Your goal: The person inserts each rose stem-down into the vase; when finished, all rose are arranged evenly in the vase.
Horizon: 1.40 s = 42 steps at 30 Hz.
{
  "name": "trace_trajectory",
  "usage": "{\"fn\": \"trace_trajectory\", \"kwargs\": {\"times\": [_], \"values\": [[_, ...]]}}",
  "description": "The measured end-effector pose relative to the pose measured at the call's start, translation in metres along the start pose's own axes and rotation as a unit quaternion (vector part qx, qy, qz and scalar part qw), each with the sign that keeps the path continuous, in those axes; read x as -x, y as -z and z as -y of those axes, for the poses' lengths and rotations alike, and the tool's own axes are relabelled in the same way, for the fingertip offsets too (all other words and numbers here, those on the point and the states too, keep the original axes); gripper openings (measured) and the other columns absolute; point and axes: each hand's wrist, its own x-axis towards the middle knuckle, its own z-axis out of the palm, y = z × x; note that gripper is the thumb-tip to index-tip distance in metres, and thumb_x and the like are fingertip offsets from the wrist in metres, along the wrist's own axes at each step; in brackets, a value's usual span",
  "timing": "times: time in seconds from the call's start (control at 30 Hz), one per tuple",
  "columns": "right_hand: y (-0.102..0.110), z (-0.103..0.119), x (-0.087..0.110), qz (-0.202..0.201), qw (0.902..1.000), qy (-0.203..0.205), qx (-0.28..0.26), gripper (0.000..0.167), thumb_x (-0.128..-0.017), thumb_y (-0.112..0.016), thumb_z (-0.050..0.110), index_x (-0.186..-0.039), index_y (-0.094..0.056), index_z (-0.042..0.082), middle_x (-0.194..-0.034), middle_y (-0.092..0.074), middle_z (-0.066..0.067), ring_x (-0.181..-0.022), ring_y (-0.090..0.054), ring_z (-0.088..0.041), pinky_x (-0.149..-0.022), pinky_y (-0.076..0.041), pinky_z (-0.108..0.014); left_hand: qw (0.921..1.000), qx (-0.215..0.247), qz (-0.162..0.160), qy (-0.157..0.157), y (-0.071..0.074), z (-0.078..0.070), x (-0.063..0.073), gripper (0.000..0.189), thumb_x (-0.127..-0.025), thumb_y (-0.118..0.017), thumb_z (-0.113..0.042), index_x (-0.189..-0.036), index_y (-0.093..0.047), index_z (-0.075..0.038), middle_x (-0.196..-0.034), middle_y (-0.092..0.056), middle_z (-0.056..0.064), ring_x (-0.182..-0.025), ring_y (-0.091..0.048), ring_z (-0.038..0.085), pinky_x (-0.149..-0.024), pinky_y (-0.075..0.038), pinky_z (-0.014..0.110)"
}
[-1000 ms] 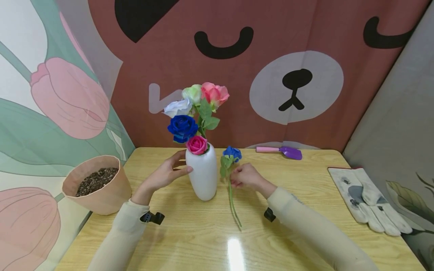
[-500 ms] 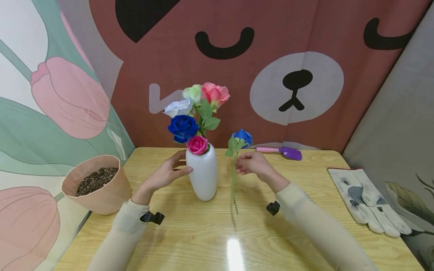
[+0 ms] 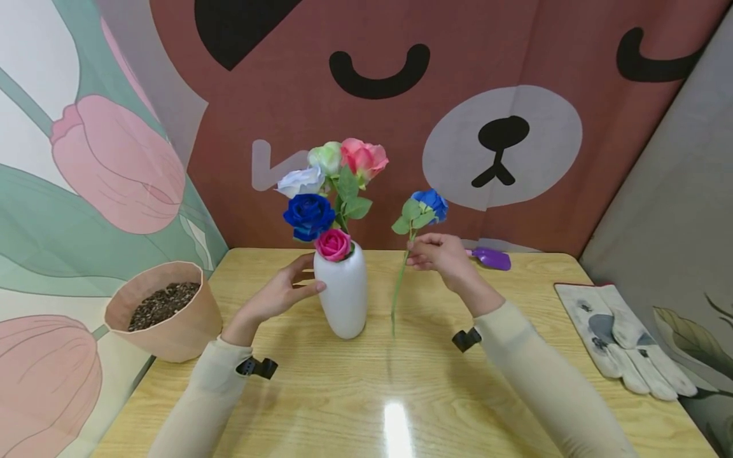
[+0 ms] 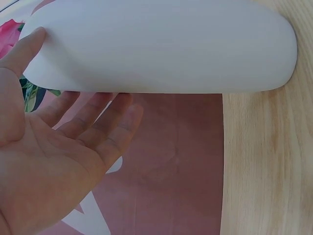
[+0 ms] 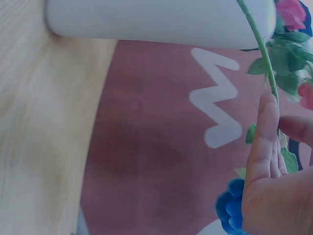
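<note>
A white vase (image 3: 343,296) stands upright on the table, holding several artificial roses: dark blue (image 3: 309,217), pale blue, pale green, coral and magenta. My left hand (image 3: 276,294) steadies it near the neck, the thumb on the front and the fingers reaching behind. In the left wrist view, the thumb lies against the white wall of the vase (image 4: 166,46). To the right, my right hand (image 3: 449,259) pinches the green stem (image 5: 257,32) of a single blue rose (image 3: 433,205) between thumb and fingers, just below its leaves. This rose is raised, with its stem hanging down.
At the left edge stands a peach flowerpot (image 3: 195,331) with dark, grainy filling. A purple trowel (image 3: 494,259) lies at the back edge of the wooden table (image 3: 321,407), its handle partly behind my right hand. White gardening gloves (image 3: 624,343) lie at the right.
My right hand has lifted the single blue rose off the table, up and slightly to the right, its stem swinging closer to vertical. The left hand and vase have stayed in place.
</note>
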Motion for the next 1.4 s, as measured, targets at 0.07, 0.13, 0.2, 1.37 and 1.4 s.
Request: {"fn": "trace_trajectory", "kwargs": {"times": [0.07, 0.13, 0.2, 1.37, 1.4], "values": [[0.0, 0.008, 0.002, -0.014, 0.9998, 0.011, -0.011, 0.022, -0.098, -0.064, 0.015, -0.109, -0.062, -0.005, -0.083, -0.072, 0.002, -0.073, -0.073, -0.012, -0.073, -0.063, -0.028, 1.0, 0.001, 0.0, -0.001, 0.0, 0.0, 0.0, 0.069, -0.097, -0.065, -0.032, -0.155, -0.031, -0.016, -0.155, -0.041, 0.012, -0.138, -0.048, 0.041, -0.106, -0.049, 0.054], [0.0, 0.015, 0.004, -0.03, 0.9991, 0.023, -0.022, 0.023, -0.098, -0.064, 0.017, -0.109, -0.062, -0.004, -0.083, -0.072, 0.003, -0.074, -0.074, -0.012, -0.073, -0.062, -0.028, 1.0, 0.003, 0.0, -0.001, 0.0, 0.001, -0.001, 0.069, -0.098, -0.065, -0.032, -0.155, -0.031, -0.016, -0.155, -0.041, 0.012, -0.138, -0.048, 0.041, -0.105, -0.049, 0.054], [0.0, 0.021, 0.006, -0.045, 0.9979, 0.031, -0.034, 0.024, -0.098, -0.065, 0.019, -0.109, -0.062, -0.001, -0.083, -0.073, 0.004, -0.075, -0.074, -0.011, -0.072, -0.062, -0.026, 1.0, 0.002, 0.0, -0.001, 0.0, 0.001, -0.001, 0.069, -0.097, -0.065, -0.032, -0.155, -0.031, -0.015, -0.155, -0.041, 0.012, -0.138, -0.048, 0.041, -0.105, -0.049, 0.054], [-0.02, 0.056, 0.007, -0.152, 0.9336, 0.221, -0.237, 0.009, -0.096, -0.067, 0.014, -0.1, -0.063, 0.006, -0.086, -0.074, -0.001, -0.075, -0.075, -0.013, -0.069, -0.061, -0.022, 1.0, 0.003, 0.0, 0.003, 0.0, 0.001, 0.0, 0.069, -0.097, -0.065, -0.034, -0.155, -0.031, -0.016, -0.154, -0.042, 0.011, -0.137, -0.049, 0.04, -0.105, -0.05, 0.054], [-0.022, 0.055, 0.006, -0.151, 0.9342, 0.223, -0.234, 0.012, -0.096, -0.067, 0.014, -0.102, -0.063, 0.005, -0.087, -0.074, -0.001, -0.076, -0.075, -0.013, -0.069, -0.061, -0.022, 1.0, 0.004, 0.001, 0.003, 0.0, 0.001, 0.0, 0.069, -0.097, -0.065, -0.033, -0.155, -0.031, -0.016, -0.154, -0.042, 0.011, -0.137, -0.049, 0.041, -0.105, -0.05, 0.054]]}}
